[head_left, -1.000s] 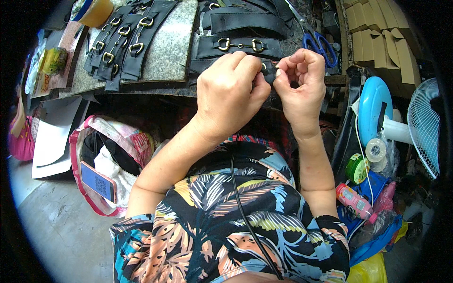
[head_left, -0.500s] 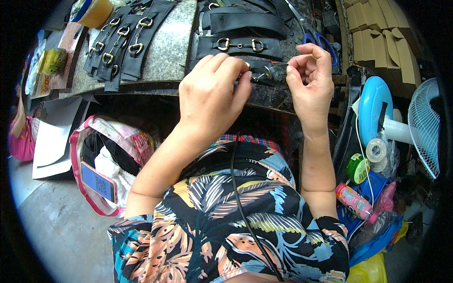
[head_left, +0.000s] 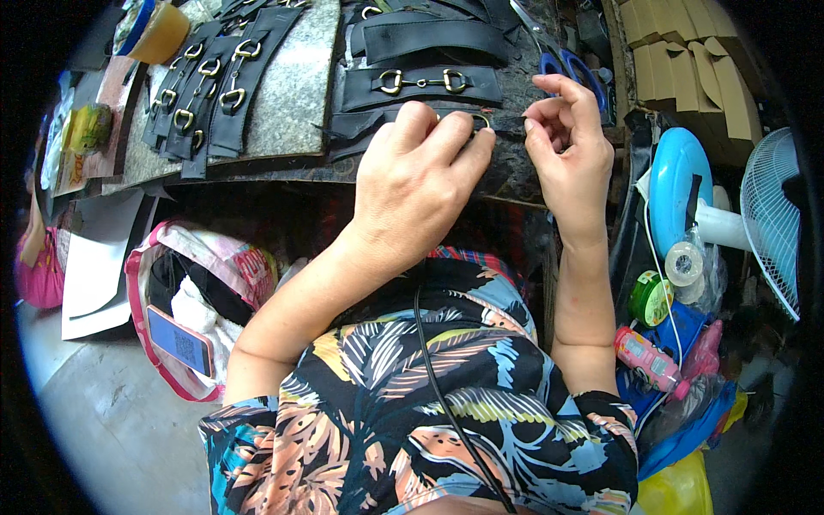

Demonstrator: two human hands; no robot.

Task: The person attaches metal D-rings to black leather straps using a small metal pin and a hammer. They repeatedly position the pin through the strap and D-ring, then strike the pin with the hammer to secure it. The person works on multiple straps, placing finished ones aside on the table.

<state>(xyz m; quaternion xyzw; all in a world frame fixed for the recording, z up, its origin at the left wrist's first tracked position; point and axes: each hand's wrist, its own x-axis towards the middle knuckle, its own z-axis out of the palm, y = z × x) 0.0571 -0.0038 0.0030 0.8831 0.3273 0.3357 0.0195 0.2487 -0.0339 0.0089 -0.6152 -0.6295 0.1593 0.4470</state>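
My left hand (head_left: 421, 176) is closed at the bench edge, its fingertips on a gold-toned metal ring (head_left: 486, 118). The rest of that metal piece is hidden behind the fingers. Between thumb and fingers, my right hand (head_left: 566, 142) pinches the end of a thin black strip (head_left: 511, 126), which runs leftward to the ring. Under my left hand lies a black leather strap (head_left: 348, 129), partly covered. Just beyond it is a black strap (head_left: 485, 84) with a gold horsebit buckle (head_left: 422, 81), and farther back a plain black strap (head_left: 433, 41).
More black straps with buckles (head_left: 206, 81) overlap on a grey stone slab (head_left: 292, 86) at left. Blue-handled scissors (head_left: 577, 73) lie beyond my right hand. Cardboard boxes (head_left: 678, 77) and a fan (head_left: 772, 223) are at right. A phone (head_left: 178, 341) rests in a bag at lower left.
My left hand has moved right, toward my right hand, and now has its fingertips at the ring. The black strip shows between the hands. My right hand has barely moved.
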